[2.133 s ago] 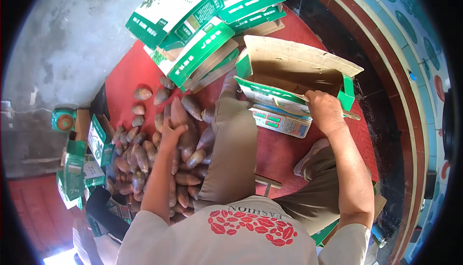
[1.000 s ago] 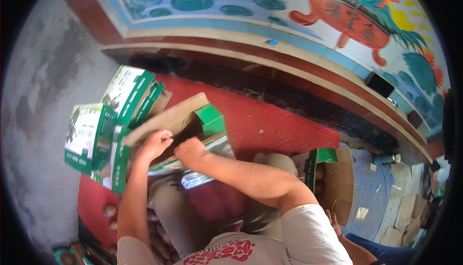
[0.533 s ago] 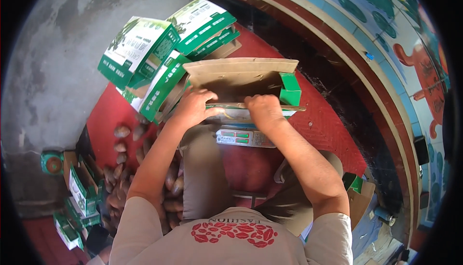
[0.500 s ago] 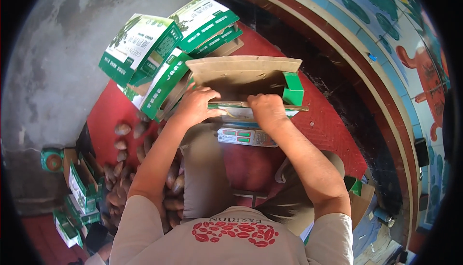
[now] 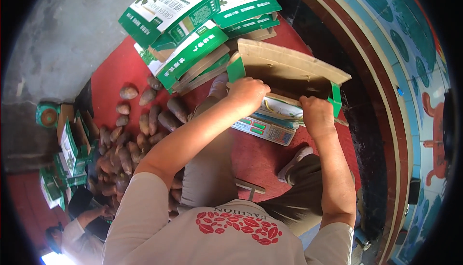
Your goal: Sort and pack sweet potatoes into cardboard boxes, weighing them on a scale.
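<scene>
An open cardboard box, brown inside with green and white outer sides, stands in front of me with its far flap raised. My left hand is closed on the near edge toward its left end. My right hand grips the same edge farther right, fingers curled over it. Between the hands a strip of the white printed near side shows. A digital scale with green-lit displays and a keypad sits just below the box on the near side. The box's floor is hidden in shadow.
Several green and white cartons are piled at the far left. Many brown oblong roots lie on the red floor to my left. More cartons stand beyond them, near another person's arm. A wall base curves along the right.
The left hand has gone from spread fingers at the box's left corner to a closed grip on the near edge. My view has shifted; box and cartons now sit farther right.
</scene>
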Action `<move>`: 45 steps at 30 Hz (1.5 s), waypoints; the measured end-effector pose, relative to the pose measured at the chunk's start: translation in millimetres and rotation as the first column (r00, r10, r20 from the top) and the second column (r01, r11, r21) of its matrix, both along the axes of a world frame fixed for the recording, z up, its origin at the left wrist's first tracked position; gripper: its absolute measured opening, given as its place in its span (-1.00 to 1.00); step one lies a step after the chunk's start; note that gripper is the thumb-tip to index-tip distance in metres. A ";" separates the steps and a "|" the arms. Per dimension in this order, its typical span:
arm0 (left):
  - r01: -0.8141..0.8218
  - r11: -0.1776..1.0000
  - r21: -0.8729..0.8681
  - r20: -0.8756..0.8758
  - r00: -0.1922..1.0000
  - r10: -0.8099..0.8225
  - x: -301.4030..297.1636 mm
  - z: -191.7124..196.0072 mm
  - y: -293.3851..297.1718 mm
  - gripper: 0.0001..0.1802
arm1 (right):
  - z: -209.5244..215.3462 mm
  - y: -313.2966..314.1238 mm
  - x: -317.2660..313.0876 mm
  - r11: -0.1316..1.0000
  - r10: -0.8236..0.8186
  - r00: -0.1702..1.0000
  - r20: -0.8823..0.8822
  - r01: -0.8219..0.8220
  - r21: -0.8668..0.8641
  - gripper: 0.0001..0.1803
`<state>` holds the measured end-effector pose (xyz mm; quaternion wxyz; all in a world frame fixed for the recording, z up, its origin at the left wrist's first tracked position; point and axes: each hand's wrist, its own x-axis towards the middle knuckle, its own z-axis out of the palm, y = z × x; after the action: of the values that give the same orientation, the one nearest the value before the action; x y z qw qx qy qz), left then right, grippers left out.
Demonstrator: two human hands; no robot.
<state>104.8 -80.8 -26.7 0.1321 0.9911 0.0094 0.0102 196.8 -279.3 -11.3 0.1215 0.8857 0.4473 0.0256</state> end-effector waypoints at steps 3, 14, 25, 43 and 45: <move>0.022 0.998 -0.059 0.060 0.998 -0.019 -5.0 -8.9 -9.3 -0.85 | -1.9 -8.7 -2.1 0.999 -0.027 1.000 0.009 0.027 -0.027 -0.86; 0.210 0.900 -0.383 0.218 0.967 -0.133 -30.5 7.7 17.1 -0.77 | 2.3 -1.9 -1.6 0.999 -0.002 0.989 -0.148 -0.005 -0.047 -0.86; -0.664 0.582 -0.470 -0.244 0.731 0.637 -248.6 -100.6 136.1 -0.78 | -5.2 -2.7 -5.5 0.963 0.101 0.962 -0.255 -0.030 0.266 -0.86; -0.706 0.611 0.358 -0.657 0.275 0.702 -326.9 -276.8 47.4 -0.56 | -6.3 2.5 -10.0 0.952 0.073 0.948 -0.311 0.027 0.306 -0.86; -0.614 0.661 0.431 -0.614 0.337 0.714 -337.8 -286.0 42.9 -0.65 | -5.9 5.0 -10.4 0.951 0.068 0.947 -0.314 0.033 0.308 -0.87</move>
<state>-233.0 -37.9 -312.7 0.0390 0.8166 0.4644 -0.3405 186.4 -274.4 -17.3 -0.0931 0.8820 0.4594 -0.0479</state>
